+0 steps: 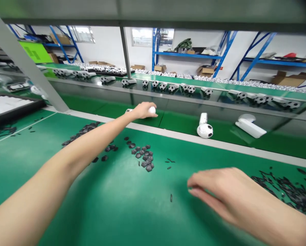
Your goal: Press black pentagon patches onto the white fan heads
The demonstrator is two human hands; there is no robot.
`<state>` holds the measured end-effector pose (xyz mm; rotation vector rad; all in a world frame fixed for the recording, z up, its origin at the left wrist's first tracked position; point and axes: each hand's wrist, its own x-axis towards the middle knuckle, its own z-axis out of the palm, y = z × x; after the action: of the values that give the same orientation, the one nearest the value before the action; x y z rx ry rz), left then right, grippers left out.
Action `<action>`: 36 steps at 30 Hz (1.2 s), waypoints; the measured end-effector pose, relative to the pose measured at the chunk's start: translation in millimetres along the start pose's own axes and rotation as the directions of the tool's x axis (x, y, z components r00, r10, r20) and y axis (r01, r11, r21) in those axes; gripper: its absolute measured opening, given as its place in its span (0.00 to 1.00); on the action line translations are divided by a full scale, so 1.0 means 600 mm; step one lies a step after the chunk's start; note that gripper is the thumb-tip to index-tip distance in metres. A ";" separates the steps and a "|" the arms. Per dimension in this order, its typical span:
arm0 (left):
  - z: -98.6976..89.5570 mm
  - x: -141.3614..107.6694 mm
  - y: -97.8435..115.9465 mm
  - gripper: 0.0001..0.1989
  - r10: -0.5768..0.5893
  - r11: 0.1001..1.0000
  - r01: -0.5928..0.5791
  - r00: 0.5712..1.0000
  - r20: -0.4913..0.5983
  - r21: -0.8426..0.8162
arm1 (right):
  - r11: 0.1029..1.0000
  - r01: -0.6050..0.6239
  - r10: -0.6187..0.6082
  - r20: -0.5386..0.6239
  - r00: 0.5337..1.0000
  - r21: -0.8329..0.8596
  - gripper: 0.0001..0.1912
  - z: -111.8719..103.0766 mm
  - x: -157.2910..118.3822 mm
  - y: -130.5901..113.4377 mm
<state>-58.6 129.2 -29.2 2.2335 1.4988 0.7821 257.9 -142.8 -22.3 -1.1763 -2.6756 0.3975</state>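
My left hand is stretched out over the belt at the far edge of the table. Its fingers curl round a white rounded plastic piece, mostly hidden in the grip. My right hand hovers low over the green table, thumb and fingers drawn close together; anything between the tips is too small to make out. Between the hands lie small black pentagon pieces and a few thin black slivers. On the belt, right of my left hand, rests a white soccer-ball piece with a handle.
A pale rail separates the table from the dark green belt. Another white handled piece lies farther right. Black scraps cover the right side. A slanted post stands left, and a shelf hangs overhead.
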 end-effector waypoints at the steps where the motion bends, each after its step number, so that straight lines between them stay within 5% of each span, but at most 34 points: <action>1: -0.005 0.001 0.003 0.24 0.014 0.999 -0.016 0.998 -0.061 -0.039 | 1.000 0.006 -0.007 0.031 1.000 0.027 0.13 -0.009 0.027 -0.004; 4: -0.031 0.011 0.018 0.22 0.015 0.977 -0.069 0.966 -0.260 -0.203 | 0.992 -0.014 0.013 0.008 1.000 0.123 0.08 -0.009 0.099 0.000; 6: -0.043 0.013 0.031 0.25 -0.056 0.874 -0.118 0.939 -0.339 -0.471 | 0.976 -0.052 0.063 -0.044 0.997 0.213 0.06 0.007 0.140 0.007; 9: -0.037 0.000 0.057 0.27 -0.211 0.561 -0.103 0.942 -0.262 -0.822 | 0.948 -0.123 0.149 -0.069 0.986 0.294 0.06 0.035 0.192 0.009; 11: -0.023 -0.021 0.076 0.25 -0.251 0.489 -0.047 0.949 -0.192 -0.871 | 0.950 -0.140 0.163 -0.058 0.985 0.278 0.06 0.049 0.216 0.005; 13: -0.008 -0.045 0.092 0.21 -0.237 0.555 -0.068 0.942 -0.236 -0.829 | 0.964 -0.134 0.149 -0.048 0.988 0.231 0.06 0.058 0.231 -0.001; 17: 0.005 -0.085 0.116 0.19 -0.051 0.842 -0.200 0.895 -0.443 -0.501 | 0.992 -0.059 0.064 -0.043 0.997 0.113 0.07 0.064 0.239 -0.008; 20: 0.001 -0.099 0.129 0.21 0.029 0.933 -0.187 0.892 -0.452 -0.309 | 0.999 0.032 -0.031 -0.025 0.999 0.036 0.08 0.065 0.235 -0.006; 24: -0.003 -0.104 0.140 0.21 0.050 0.981 -0.124 0.900 -0.433 -0.146 | 0.970 0.202 -0.205 -0.003 0.979 -0.138 0.08 0.068 0.230 0.006; 28: -0.008 -0.104 0.146 0.16 0.041 0.996 -0.067 0.930 -0.366 -0.059 | 0.848 0.382 -0.398 0.034 0.917 -0.368 0.10 0.073 0.230 0.009; 32: -0.027 -0.102 0.144 0.08 0.065 0.993 -0.086 0.970 -0.235 -0.079 | 0.830 0.380 -0.387 0.069 0.919 -0.407 0.10 0.077 0.237 0.001; 36: -0.049 -0.099 0.131 0.17 0.118 0.984 -0.131 0.987 -0.112 -0.118 | 0.872 0.320 -0.331 0.036 0.943 -0.370 0.10 0.060 0.239 0.010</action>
<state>-35.9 43.4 23.0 2.2407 1.3247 1.0167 156.2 -38.5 -48.8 -0.7664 -2.9305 -0.1898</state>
